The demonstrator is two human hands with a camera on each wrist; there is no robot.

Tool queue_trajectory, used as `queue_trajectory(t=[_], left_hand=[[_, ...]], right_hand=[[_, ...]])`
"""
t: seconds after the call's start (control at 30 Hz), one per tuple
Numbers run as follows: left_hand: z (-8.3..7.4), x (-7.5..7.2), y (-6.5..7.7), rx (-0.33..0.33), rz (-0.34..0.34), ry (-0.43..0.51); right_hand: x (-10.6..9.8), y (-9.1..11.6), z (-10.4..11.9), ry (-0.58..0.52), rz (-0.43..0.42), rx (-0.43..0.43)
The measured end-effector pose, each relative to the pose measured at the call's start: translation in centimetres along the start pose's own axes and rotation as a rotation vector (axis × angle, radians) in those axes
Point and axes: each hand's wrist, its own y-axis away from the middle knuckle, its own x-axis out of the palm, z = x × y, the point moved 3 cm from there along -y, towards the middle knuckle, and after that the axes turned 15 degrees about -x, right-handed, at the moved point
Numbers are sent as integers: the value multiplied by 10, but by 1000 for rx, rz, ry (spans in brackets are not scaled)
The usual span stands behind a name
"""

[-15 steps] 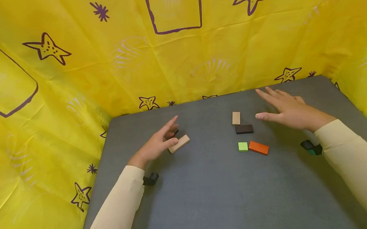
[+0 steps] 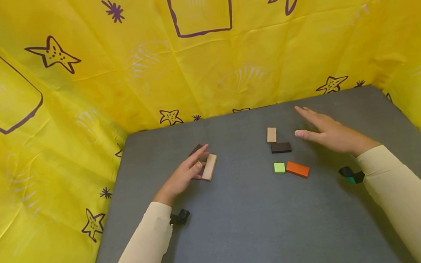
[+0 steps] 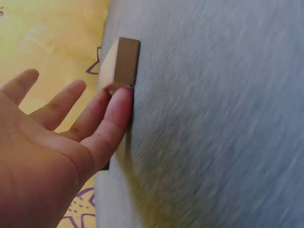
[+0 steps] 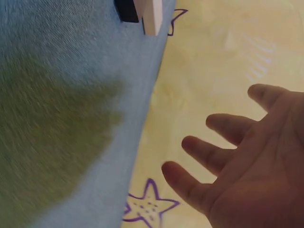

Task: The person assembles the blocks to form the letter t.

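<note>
On the left part of the grey table with a cloth-like surface (image 2: 234,229), we see the left hand (image 2: 180,177) just beside a pale, long rectangular block of wood colour (image 2: 209,167). In the left wrist view, its outer fingers are spread, and the two nearest to the table reach the end of this block; whether they really pinch it, we cannot tell. A dark brown rectangular block (image 2: 195,149) lies partly hidden behind this hand.

Above the right part we have the right hand (image 2: 332,134), its fingers stretched, and spread in its wrist view. Near its thumb are a pale, small rectangular block (image 2: 271,135) and, at the near end of it, a blackish-brown rectangular block (image 2: 281,148). Closer to us, a light green square block (image 2: 279,168) lies just beside an orange-red rectangular block (image 2: 298,170). Behind the table hangs a yellow cloth with purple starfish drawings (image 2: 209,77).
</note>
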Motion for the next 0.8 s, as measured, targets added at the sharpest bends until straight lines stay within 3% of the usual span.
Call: queue_trajectory(t=[0.17,0.3,0.5,0.8], left_hand=[[5,7,-2,-49,-51,-24],[10,10,-3,-96,-92,-133],[17,12,-11,-84,-95,-257],[14,27,-25,-70,-173,-270]], right_hand=[[12,0,-12,-113,-58,-26],[25,-1,-23,-185,-117,-13],[47,-2,-36,-276,-224,-19],[72,1,-47,-294,-331,-6]])
